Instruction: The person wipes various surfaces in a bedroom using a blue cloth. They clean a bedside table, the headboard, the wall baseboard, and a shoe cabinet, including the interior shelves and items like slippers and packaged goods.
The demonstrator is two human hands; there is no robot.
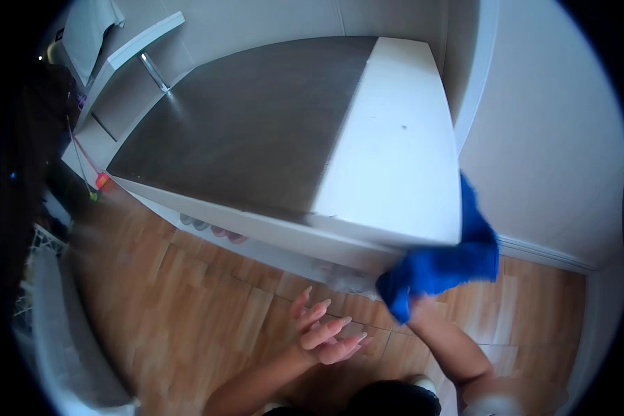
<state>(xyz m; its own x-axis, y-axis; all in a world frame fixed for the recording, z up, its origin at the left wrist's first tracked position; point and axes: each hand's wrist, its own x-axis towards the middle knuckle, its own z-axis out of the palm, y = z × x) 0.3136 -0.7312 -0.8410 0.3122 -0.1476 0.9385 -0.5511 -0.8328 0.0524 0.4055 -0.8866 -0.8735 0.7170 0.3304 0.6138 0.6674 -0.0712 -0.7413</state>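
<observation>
Left hand (pixel 329 336): bare, fingers spread and loosely bent, holding nothing, raised in front of the near edge of the cabinet (pixel 256 223). Right hand (pixel 419 304): mostly covered by a blue cloth (pixel 444 267); how far its fingers are closed cannot be told from this view. The cloth: one, creased, at the cabinet's near right corner, part of it showing beyond the right edge. Cabinet top: dark panel (pixel 249 125) from the left corner past the middle; white panel (pixel 388 139) along the right edge, with a small dark mark. Below the near edge: rounded grey and pink items (pixel 229 235). Near the left corner: a small red item (pixel 102 181). Beyond the left edge: a white shelf (pixel 139 41) with a chrome post (pixel 154 71). Underfoot: wood-patterned floor (pixel 208 305)
</observation>
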